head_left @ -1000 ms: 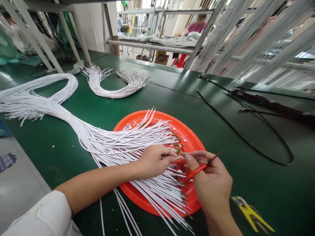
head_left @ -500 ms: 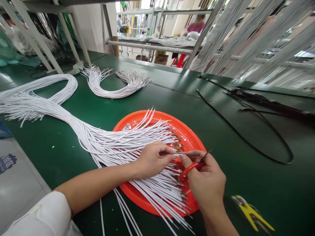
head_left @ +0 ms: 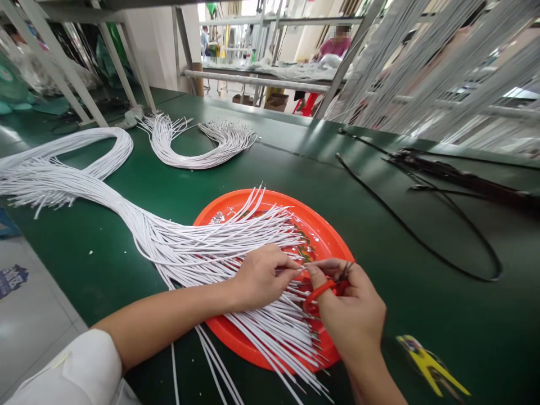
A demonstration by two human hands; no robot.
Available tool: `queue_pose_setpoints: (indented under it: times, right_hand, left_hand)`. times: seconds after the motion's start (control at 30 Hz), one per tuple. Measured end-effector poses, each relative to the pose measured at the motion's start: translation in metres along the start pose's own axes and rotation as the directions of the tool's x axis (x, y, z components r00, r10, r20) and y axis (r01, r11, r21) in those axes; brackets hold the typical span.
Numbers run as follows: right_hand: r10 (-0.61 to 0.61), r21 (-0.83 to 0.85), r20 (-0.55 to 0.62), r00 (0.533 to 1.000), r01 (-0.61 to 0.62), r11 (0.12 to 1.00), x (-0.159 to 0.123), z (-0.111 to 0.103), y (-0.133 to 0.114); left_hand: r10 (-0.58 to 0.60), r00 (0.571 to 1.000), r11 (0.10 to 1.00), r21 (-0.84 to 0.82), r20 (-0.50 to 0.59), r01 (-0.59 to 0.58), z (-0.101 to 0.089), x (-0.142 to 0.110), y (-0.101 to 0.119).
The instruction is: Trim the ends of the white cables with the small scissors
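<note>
Cables (head_left: 202,239), white and thin, fan over an orange-red tray (head_left: 325,220) on the green tabletop (head_left: 291,174), the gathered part of the bundle running off left. Handling guess from my end: each strand light, springy, bendy but stiff enough to poke out straight near its tip; jacket probably smooth, so a bit slippery. Whole bundle likely has some weight and splays easily. Tips look like the delicate bit, so I'd grip a strand on the jacket just behind its end, with light pressure.

Fingers now. My left hand (head_left: 259,278) is over the fan, thumb and index nearly closed, pinching one cable end (head_left: 302,268) above the tray. My right hand (head_left: 356,309) meets it there: thumb and index tips together at that same end, barely any gap. Exact contact too small to tell. Remaining right fingers curl around red-handled scissors (head_left: 322,289), by the look of them, loop hanging below the thumb, dark metal part up by the knuckles. Whether the blades are apart, can't tell. Yellow-handled tool (head_left: 430,365) lies on the tabletop near the right wrist, untouched.
</note>
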State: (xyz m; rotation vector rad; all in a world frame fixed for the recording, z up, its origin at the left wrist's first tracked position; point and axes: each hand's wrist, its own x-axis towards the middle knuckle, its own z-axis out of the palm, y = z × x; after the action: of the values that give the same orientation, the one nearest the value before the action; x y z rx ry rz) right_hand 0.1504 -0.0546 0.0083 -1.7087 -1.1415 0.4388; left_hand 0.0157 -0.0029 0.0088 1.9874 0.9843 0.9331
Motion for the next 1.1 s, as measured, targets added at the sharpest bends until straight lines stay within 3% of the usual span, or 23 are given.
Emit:
queue_pose_setpoints:
  times: [0.23, 0.47, 0.6, 0.7, 0.77, 0.83, 1.1]
  right_hand:
    - [0.053, 0.126, -0.020, 0.998, -0.050, 0.991, 0.000, 0.000, -0.004]
    - [-0.006, 0.060, -0.092, 0.996, 0.012, 0.998, -0.002, 0.000, -0.003]
    - [0.019, 0.001, -0.075, 0.997, -0.019, 1.000, 0.001, -0.001, -0.003]
    - [0.007, -0.046, 0.049, 0.999, -0.005, 0.999, 0.002, -0.003, -0.006]
    - [-0.012, -0.077, 0.194, 0.981, 0.027, 0.997, 0.001, -0.005, -0.010]
    - [-0.009, -0.140, 0.268, 0.963, 0.049, 0.989, -0.002, -0.005, -0.014]
    - [0.011, -0.333, 0.325, 0.946, 0.104, 0.937, -0.005, -0.004, -0.014]
  left_hand:
    - [-0.053, 0.999, 0.995, -0.080, -0.012, 0.052, -0.001, 0.000, 0.004]
    - [-0.005, 0.995, 0.996, -0.090, 0.098, 0.014, -0.003, 0.003, 0.004]
    - [-0.068, 0.995, 0.986, -0.147, 0.069, 0.078, -0.004, 0.004, 0.003]
    - [-0.108, 0.994, 0.975, -0.195, 0.000, 0.106, -0.003, 0.005, 0.003]
    - [-0.134, 0.991, 0.966, -0.224, -0.021, 0.126, -0.003, 0.005, 0.003]
    - [-0.152, 0.988, 0.959, -0.249, -0.034, 0.139, -0.002, 0.006, 0.003]
    - [-0.170, 0.985, 0.951, -0.263, -0.015, 0.160, -0.002, 0.005, 0.005]
